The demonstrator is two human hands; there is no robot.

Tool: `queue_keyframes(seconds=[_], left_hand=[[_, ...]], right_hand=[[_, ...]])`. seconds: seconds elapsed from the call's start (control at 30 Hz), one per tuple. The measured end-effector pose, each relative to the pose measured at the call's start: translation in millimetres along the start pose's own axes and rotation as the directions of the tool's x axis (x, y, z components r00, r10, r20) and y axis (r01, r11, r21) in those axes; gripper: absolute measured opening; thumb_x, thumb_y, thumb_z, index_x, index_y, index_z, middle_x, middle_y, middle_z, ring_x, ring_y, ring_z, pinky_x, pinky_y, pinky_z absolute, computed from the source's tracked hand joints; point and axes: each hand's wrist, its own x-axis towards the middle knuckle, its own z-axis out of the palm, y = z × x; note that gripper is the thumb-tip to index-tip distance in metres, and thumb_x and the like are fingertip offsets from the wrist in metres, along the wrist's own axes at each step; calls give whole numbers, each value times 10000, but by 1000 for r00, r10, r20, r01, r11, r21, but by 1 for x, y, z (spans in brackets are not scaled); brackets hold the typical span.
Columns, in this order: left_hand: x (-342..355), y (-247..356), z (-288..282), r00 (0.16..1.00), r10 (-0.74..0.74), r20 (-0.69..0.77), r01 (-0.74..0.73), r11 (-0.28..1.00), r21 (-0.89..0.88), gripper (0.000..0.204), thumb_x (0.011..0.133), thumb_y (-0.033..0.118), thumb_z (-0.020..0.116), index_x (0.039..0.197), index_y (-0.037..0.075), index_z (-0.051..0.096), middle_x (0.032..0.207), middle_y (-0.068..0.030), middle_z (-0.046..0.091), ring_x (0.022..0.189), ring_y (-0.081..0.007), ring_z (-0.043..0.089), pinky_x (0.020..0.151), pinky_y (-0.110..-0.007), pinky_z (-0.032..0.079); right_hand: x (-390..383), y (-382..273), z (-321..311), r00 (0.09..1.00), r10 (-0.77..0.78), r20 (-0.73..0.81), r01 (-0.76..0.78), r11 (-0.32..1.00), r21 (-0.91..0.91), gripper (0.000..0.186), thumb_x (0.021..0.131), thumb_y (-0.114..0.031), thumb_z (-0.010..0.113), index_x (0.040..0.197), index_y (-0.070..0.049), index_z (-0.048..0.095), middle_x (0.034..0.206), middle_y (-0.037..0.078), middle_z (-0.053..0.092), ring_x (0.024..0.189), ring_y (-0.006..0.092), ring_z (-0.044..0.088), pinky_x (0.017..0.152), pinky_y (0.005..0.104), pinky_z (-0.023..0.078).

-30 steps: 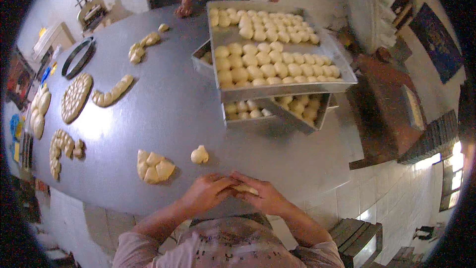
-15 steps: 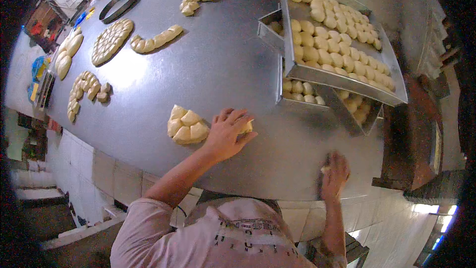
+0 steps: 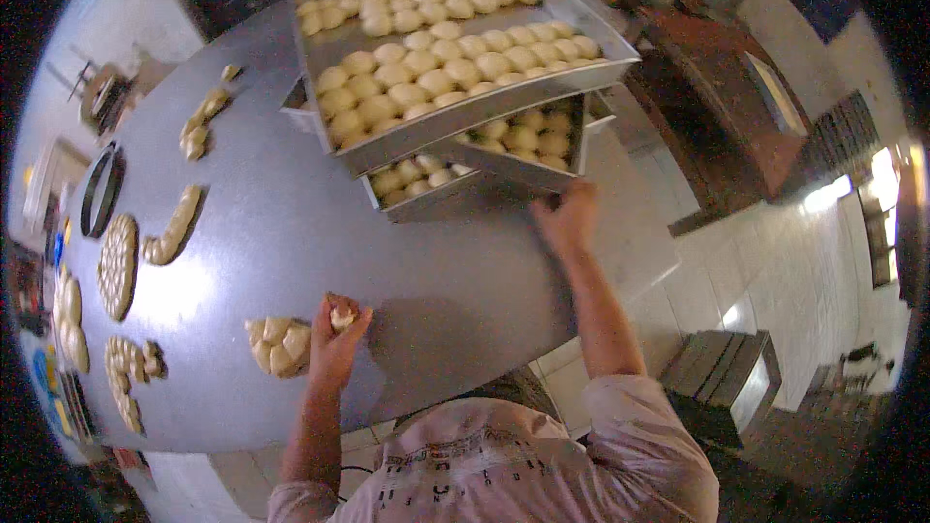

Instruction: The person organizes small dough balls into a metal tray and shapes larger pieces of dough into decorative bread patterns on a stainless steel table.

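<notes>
My left hand (image 3: 334, 347) is closed round a small pale piece of dough (image 3: 342, 317), just above the steel table. Against its left side lies a flat cluster of cut dough pieces (image 3: 279, 346). My right hand (image 3: 570, 220) is by the near right corner of a metal tray (image 3: 528, 171) in the stack. Its fingers are blurred and partly hidden, so I cannot tell if they hold dough or touch the tray. On top of the stack, a large tray (image 3: 465, 104) carries rows of round dough balls (image 3: 426, 68); smaller trays below hold more balls.
The steel table (image 3: 262, 223) bears a scored dough disc (image 3: 117, 266), dough strips (image 3: 175, 226), a curved row of pieces (image 3: 121, 373) and a metal ring (image 3: 100, 191) on the left. Beyond its right edge stand a brown wooden piece (image 3: 717, 107) and a dark box (image 3: 727, 383).
My right hand has moved from the tabletop up to the tray stack. My left hand has gone from spread over a dough piece to closed round it. The view has swung right.
</notes>
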Motion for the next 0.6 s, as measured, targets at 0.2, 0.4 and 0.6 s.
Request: queue_keyframes(seconds=[0.2, 0.4, 0.6], left_hand=[[8, 1, -16, 984, -56, -170, 73, 992, 100, 213, 758, 43, 653, 797, 107, 454, 777, 30, 430, 699, -68, 415, 602, -216, 366], [13, 22, 35, 991, 12, 132, -16, 999, 27, 305, 808, 84, 618, 1043, 82, 423, 905, -12, 493, 802, -97, 493, 716, -248, 431], [25, 32, 64, 990, 23, 139, -12, 997, -76, 215, 853, 154, 573, 1006, 71, 447, 925, -32, 501, 833, -118, 491, 744, -261, 428]], right_hand=[[-15, 56, -32, 978, -210, -1, 210, 978, -1, 196, 673, -143, 656, 806, -39, 557, 972, 169, 547, 972, 362, 477, 891, 449, 377], [-16, 20, -3, 889, -458, -1, 455, 884, 107, 209, 680, -105, 634, 861, -38, 553, 951, 153, 533, 952, 368, 472, 919, 454, 352], [27, 81, -32, 986, -159, 57, 164, 981, -103, 260, 671, -64, 622, 909, -13, 529, 1077, 186, 494, 1039, 388, 436, 934, 447, 353]])
